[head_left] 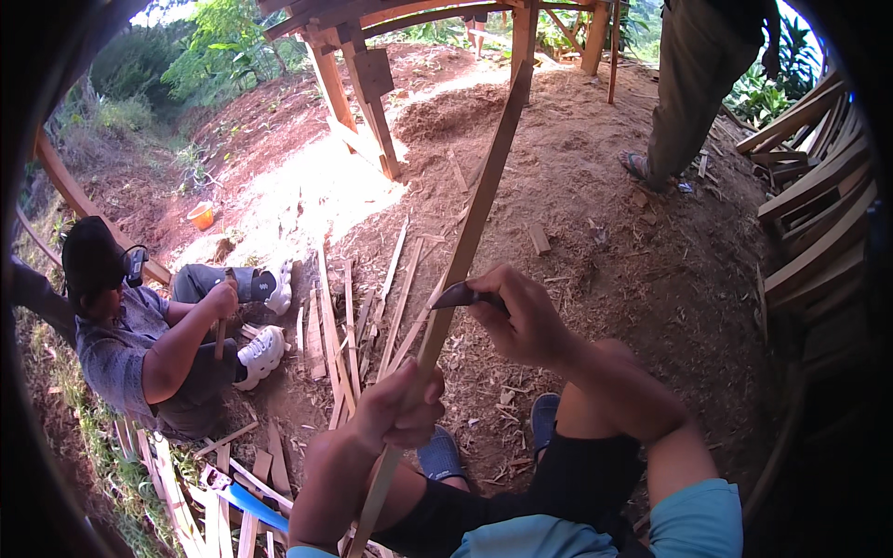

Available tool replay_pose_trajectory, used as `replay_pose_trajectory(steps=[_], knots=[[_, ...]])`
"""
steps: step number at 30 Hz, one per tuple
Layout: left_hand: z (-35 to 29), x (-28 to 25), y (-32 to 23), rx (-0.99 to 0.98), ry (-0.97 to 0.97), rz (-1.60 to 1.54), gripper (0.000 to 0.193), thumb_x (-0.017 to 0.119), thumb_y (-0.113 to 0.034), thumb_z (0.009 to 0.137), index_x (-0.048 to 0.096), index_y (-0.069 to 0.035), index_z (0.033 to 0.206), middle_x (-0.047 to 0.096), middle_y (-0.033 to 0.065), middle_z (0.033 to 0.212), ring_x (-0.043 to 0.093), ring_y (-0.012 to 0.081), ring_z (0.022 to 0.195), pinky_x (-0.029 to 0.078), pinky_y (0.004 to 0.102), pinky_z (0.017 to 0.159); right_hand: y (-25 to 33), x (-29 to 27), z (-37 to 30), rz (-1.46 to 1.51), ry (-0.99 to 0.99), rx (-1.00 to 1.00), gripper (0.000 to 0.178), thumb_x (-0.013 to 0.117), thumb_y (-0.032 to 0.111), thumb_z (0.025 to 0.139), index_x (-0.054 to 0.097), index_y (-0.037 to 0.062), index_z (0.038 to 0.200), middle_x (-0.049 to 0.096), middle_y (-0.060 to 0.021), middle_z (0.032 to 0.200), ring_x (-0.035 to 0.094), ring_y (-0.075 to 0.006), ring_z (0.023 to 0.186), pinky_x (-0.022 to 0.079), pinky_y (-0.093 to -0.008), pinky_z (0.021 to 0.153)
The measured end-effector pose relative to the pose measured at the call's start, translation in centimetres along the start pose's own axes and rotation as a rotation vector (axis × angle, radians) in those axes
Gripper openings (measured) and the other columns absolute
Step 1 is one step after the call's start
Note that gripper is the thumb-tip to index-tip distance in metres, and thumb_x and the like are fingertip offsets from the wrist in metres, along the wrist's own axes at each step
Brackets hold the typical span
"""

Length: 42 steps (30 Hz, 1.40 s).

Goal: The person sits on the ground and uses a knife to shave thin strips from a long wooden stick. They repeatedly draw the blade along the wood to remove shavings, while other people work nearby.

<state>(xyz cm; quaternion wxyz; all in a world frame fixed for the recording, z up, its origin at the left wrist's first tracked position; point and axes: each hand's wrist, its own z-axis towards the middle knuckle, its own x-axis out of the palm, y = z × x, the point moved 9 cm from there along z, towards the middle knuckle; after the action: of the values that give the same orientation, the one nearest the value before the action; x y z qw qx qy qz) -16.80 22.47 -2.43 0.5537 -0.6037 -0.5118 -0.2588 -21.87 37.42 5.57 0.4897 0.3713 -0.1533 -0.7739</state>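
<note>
A long wooden strip [484, 191] slants from my lap up toward the wooden frame at the back. My left hand [400, 406] is wrapped round its lower part. Just above that grip, my right hand [521, 318] is closed on the handle of a knife [454, 296]. The knife's short, dark, curved blade lies against the strip, its point toward the left. My fingers hide most of the handle.
At the left a co-worker [149, 344] sits on the ground, holding a piece of wood. Loose wooden slats [335, 325] lie between us, with a blue saw [246, 499] at lower left. A person [698, 84] stands at back right, near stacked timber [823, 209]. An orange bucket [201, 216] sits farther back.
</note>
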Motion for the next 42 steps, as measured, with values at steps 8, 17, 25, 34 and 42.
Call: replay_pose_trajectory(steps=[8,17,25,34,42], knots=[[0.0,3.7,0.3,-0.018,0.334,-0.294,0.047,0.033,-0.055,0.098,0.044,-0.009,0.095,0.032,-0.0057,0.051,0.028,0.0017,0.033,0.023,0.0172,0.031,1.1,-1.6,1.1,0.05,-0.191,-0.091,0.015,0.061,0.009,0.09,0.05,0.0023,0.098,0.058,-0.0136,0.083,0.063,-0.0266,0.07,0.049,-0.035,0.057],[0.6,2.8,-0.6,0.006,0.227,-0.34,0.048,0.032,-0.054,0.099,0.043,-0.007,0.097,0.032,-0.0048,0.051,0.027,0.0024,0.032,0.023,0.0181,0.03,-0.8,-1.9,1.4,-0.053,-0.235,0.022,0.014,0.061,0.008,0.09,0.05,0.0025,0.098,0.055,-0.0122,0.078,0.059,-0.0234,0.065,0.046,-0.0343,0.054],[0.5,1.6,-0.7,0.023,0.167,-0.143,0.049,0.033,-0.055,0.098,0.044,-0.007,0.098,0.032,-0.0046,0.052,0.027,0.0032,0.033,0.023,0.0188,0.03,0.1,-0.7,1.2,-0.111,-0.244,-0.05,0.019,0.059,0.01,0.091,0.048,0.0031,0.104,0.056,-0.0125,0.082,0.06,-0.0256,0.068,0.048,-0.0356,0.057],[-1.1,0.4,-2.6,0.145,0.167,-0.053,0.052,0.032,-0.052,0.1,0.048,-0.002,0.107,0.034,-0.0029,0.054,0.031,0.0035,0.035,0.024,0.0203,0.032,1.4,1.0,1.6,-0.163,0.057,-0.134,0.037,0.069,0.017,0.086,0.047,0.0045,0.112,0.054,-0.0165,0.104,0.063,-0.028,0.08,0.054,-0.0367,0.065],[-1.2,-1.3,-3.9,0.185,-0.164,0.423,0.06,0.035,-0.056,0.097,0.056,0.0,0.109,0.038,-0.0026,0.056,0.035,0.0052,0.037,0.026,0.0208,0.032,-1.7,-0.5,1.6,-0.025,-0.019,0.022,0.024,0.058,0.012,0.093,0.05,0.0012,0.112,0.054,-0.0156,0.105,0.064,-0.0237,0.082,0.055,-0.0313,0.066]])
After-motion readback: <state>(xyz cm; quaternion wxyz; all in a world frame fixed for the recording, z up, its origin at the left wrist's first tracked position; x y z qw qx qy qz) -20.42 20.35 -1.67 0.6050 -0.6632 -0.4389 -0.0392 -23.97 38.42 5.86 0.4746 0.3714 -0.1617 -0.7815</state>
